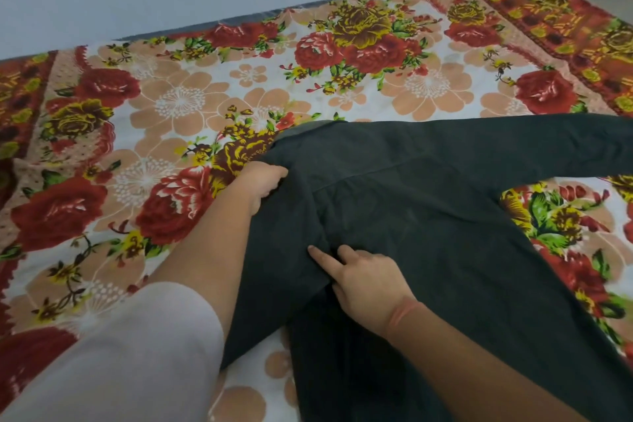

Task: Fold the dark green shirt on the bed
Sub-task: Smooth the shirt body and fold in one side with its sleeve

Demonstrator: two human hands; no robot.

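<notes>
Dark green shirt lies spread on floral bedsheet, right of centre, matte, lightly creased. One long sleeve stretches toward right edge. Left side is bunched into a fold. Left hand grips shirt's upper left edge, fingers curled round fabric. Right hand rests on fold, index finger straight, thumb hidden; grip cannot be told.

The bed runs from 9 o'clock to 3 o'clock, covered by a white printed cloth sheet with red roses, peach blossoms and yellow-brown flowers. A red-and-orange patterned border band crosses the sheet at 1 to 2 o'clock. A dark green long-sleeved shirt lies directly on the sheet, from the centre down to 5 o'clock. One sleeve is stretched flat toward 3 o'clock.
</notes>
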